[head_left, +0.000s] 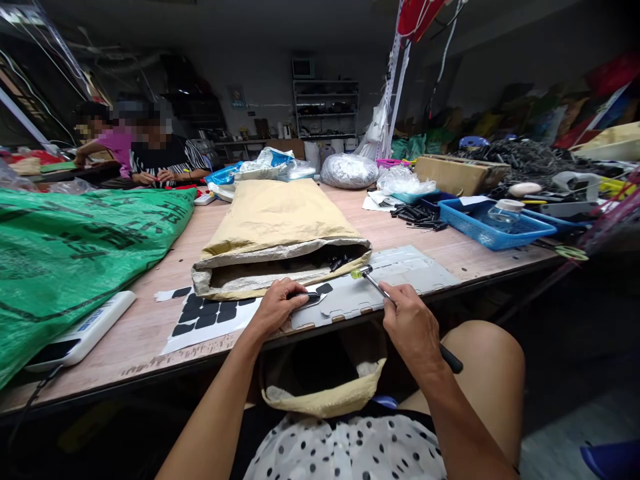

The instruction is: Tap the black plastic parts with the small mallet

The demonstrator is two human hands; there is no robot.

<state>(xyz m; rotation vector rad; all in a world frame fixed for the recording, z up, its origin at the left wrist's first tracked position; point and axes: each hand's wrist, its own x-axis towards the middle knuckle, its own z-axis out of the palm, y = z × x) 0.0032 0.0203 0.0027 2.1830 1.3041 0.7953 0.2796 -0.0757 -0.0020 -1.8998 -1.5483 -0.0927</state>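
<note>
My left hand (277,308) rests at the table's near edge, fingers closed on a small black piece (309,295) pressed onto a grey metal plate (400,273). My right hand (411,327) grips a thin tool (377,287) with a black handle and a yellow-green tip, raised over the plate just right of the black piece. Behind the hands lies a tan paper sack (280,227), its mouth open toward me with black parts inside. A white sheet of black stickers (205,317) lies left of my left hand.
A green woven sack (75,247) and a white scale (83,330) fill the left. Blue trays (493,227), loose black parts (420,217) and a cardboard box (457,173) stand right. Two people sit at the far left. A sack (325,393) hangs open under the table edge.
</note>
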